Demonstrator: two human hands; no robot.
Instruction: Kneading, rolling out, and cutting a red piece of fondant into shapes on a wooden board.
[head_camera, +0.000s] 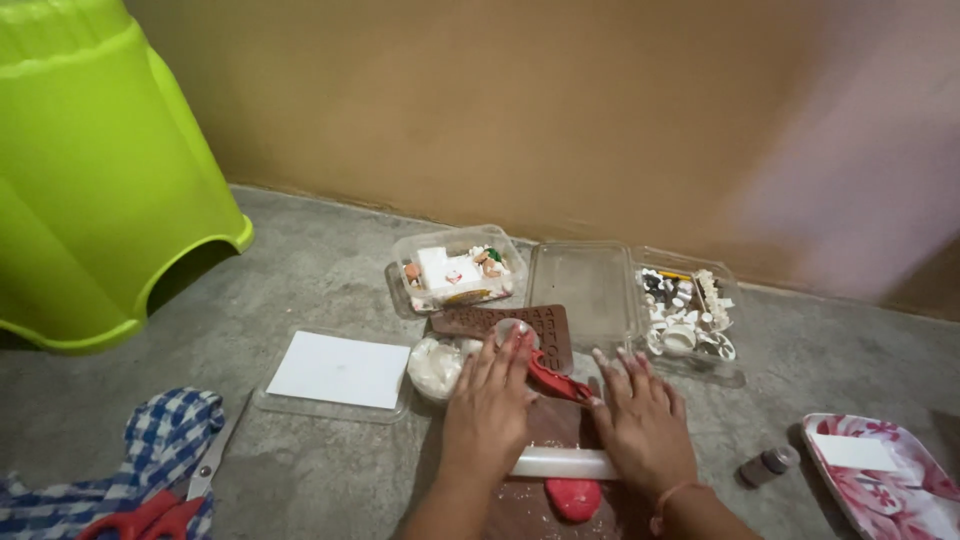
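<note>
A: Bare concrete floor (300, 470), rough and grey, with a plain tan wall (500, 110) behind. Everything sits on the floor.

B: Where are the hands?

A: Both flat on a translucent white roller (565, 463). The left hand (488, 410) covers its left end, the right hand (645, 425) its right end. Fingers spread and straight, palms pressing down, nothing pinched.

B: And what is under the roller?

A: A dark brown mat (535, 500). At 6 o'clock from the roller lies a red clay (574, 497) lump, partly flattened, touching the roller's near edge.

B: How would that clay handle?

A: I judge it soft, light and a bit tacky, so it dents easily. Best lifted from its edge. The roller looks smooth, stiff and slippery; palms on both ends suit it.

B: What surrounds them?

A: At 12 o'clock, a brown mould (545, 325) with small cavities, a red tool (555, 383) across its lower edge. At 10 o'clock, a white clay (437, 367) lump in clear wrap. Further at 9 o'clock, a clear lid (262, 398) with a white card (340, 368) on it. Two clear boxes sit by the wall: a left box (400, 280) of mixed bits, a right box (735, 300) of small white cutters, hard and thin.

B: Anything else?

A: A green stool (90, 170) at 10 o'clock, checked cloth (165, 440) and scissors (205, 470) at 8 o'clock, a small bottle (768, 465) and floral tray (860, 495) at 3 o'clock.
</note>
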